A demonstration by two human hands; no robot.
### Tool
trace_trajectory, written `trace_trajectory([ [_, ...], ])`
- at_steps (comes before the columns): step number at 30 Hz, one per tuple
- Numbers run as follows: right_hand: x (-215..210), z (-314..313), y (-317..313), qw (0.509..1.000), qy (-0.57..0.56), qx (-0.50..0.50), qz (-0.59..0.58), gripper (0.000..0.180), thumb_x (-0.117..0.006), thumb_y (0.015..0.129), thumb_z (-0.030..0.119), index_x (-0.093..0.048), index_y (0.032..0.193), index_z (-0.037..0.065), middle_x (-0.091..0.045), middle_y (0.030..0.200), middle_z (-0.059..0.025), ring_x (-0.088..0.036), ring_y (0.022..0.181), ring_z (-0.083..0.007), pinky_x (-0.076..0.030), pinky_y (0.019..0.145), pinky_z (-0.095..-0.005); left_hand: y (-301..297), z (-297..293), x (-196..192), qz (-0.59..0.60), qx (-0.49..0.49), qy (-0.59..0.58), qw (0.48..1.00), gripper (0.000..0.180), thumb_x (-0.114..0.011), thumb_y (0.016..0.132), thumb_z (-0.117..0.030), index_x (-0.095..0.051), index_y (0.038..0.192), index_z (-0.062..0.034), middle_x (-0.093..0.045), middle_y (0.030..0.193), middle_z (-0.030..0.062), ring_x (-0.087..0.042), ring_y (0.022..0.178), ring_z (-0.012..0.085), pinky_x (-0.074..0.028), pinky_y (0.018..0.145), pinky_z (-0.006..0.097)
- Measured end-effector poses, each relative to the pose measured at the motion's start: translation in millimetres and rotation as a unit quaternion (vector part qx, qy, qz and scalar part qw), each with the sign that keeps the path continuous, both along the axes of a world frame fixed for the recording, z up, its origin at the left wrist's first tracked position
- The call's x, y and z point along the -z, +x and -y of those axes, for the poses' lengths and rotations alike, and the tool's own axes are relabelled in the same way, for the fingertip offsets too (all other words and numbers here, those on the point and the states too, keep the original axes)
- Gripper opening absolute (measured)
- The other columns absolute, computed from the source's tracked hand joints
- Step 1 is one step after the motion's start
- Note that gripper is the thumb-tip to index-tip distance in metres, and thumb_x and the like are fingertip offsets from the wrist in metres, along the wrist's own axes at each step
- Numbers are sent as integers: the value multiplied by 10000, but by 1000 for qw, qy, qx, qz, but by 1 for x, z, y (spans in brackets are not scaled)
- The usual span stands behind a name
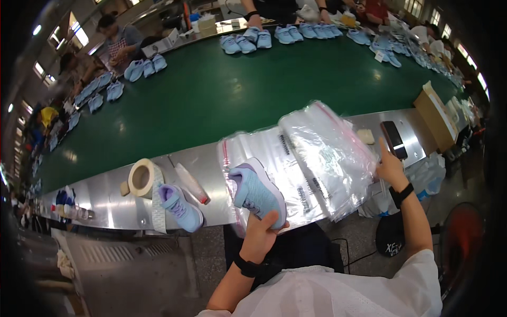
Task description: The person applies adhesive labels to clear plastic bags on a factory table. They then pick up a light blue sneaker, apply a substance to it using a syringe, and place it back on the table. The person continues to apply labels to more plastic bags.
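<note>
My left hand [260, 238] grips a light blue sneaker [262, 191] with purple trim by its lower end, tilted above the metal ledge. Beneath and beside that shoe lie clear plastic bags [327, 158] with red edge strips, spread in overlapping layers. At the bags' right edge is my right hand [391, 168], its index finger stretched out and the other fingers partly hidden; no object shows in it. A matching sneaker [180, 208] rests on the ledge to the left, beside a roll of white tape or labels [142, 178] whose loose strip hangs down.
A green conveyor belt [190, 105] runs beyond the metal ledge [121, 211], with several blue sneakers [245, 42] along its far side. Right of the bags are a dark phone-like device [393, 140] and a cardboard box [435, 119]. Co-workers stand across the belt.
</note>
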State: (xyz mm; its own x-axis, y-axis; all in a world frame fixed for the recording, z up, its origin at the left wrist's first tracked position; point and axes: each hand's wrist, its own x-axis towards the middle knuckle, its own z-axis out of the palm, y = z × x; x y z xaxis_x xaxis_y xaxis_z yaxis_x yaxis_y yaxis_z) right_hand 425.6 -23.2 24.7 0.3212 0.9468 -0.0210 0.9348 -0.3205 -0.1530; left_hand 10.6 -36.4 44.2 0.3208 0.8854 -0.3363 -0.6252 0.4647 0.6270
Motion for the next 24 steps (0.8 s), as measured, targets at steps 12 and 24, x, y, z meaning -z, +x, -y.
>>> trace_trajectory([
  [12,-29,63,12,815,225,167,-508,437,-517,825,117,-438,1250,55,-556,914,-57,-577,705,-122,-458,520,-233,-6,9,-24,-67,-66,88,992,444,-646,783,-52,-420,1164,-23,-531,1026,81,-581,887,204,-533,681,356],
  [24,-104,91,-210,712,7,-209,-671,451,-411,863,-66,-399,1311,-13,-491,1216,-173,-611,618,-137,-484,528,-219,-10,16,-42,-77,-154,88,981,416,-610,812,-43,-414,1178,-24,-524,1044,81,-571,902,201,-532,687,359],
])
